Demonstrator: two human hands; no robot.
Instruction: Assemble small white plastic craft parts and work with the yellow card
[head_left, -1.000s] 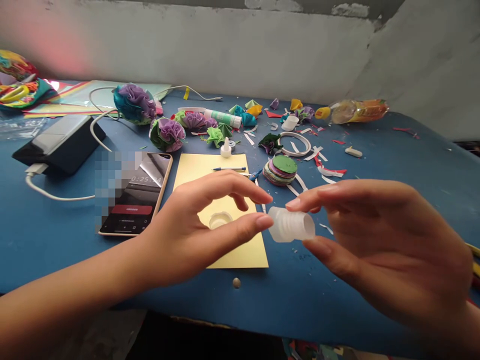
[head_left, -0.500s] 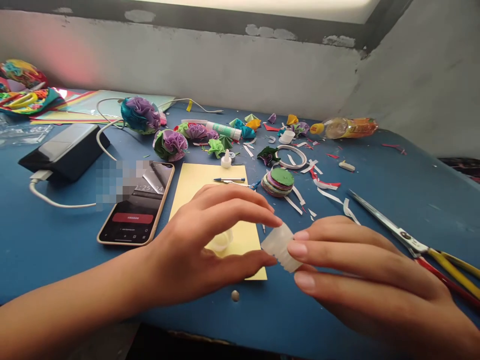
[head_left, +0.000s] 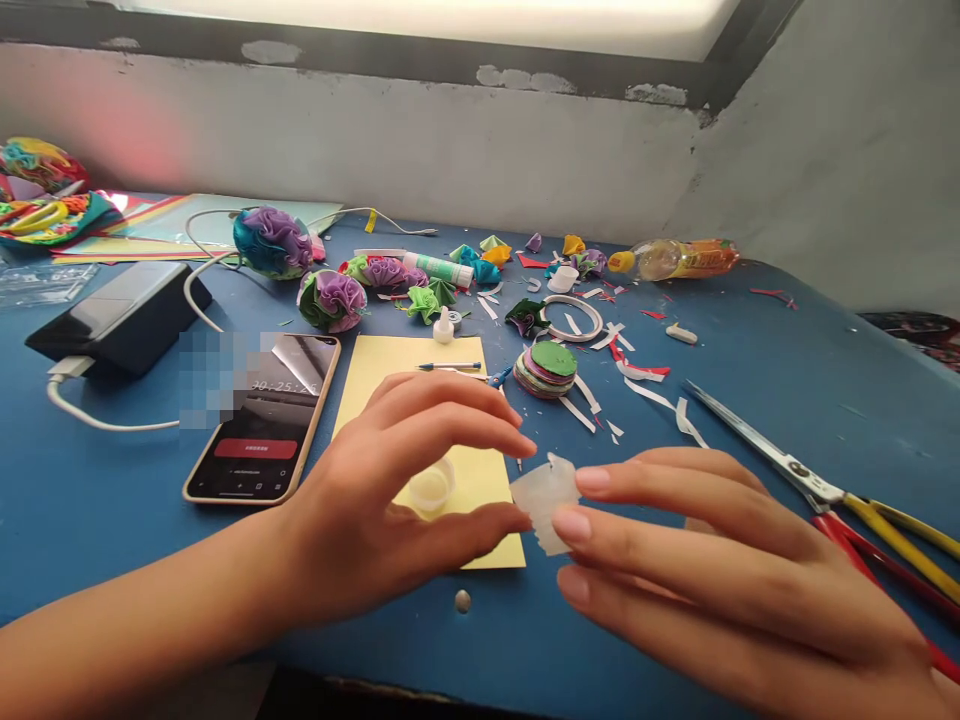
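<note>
The right hand (head_left: 735, 570) pinches a translucent threaded plastic piece (head_left: 537, 492), likely light, stiff and best gripped around its ridges, just beside the left hand (head_left: 352, 490), whose thumb and fingers stand apart.

A pale, scuffed wall (head_left: 420, 150) runs behind a blue table (head_left: 795, 370); a second, greyer wall (head_left: 847, 170) meets the first in a corner at right; above, a dark grey frame (head_left: 375, 72) (blotched with whitish patches (head_left: 271, 51)) edges a brightly lit window (head_left: 525, 18); a reddish glow (head_left: 135, 130) tints the back wall's left part; the table's far right edge curves.
</note>
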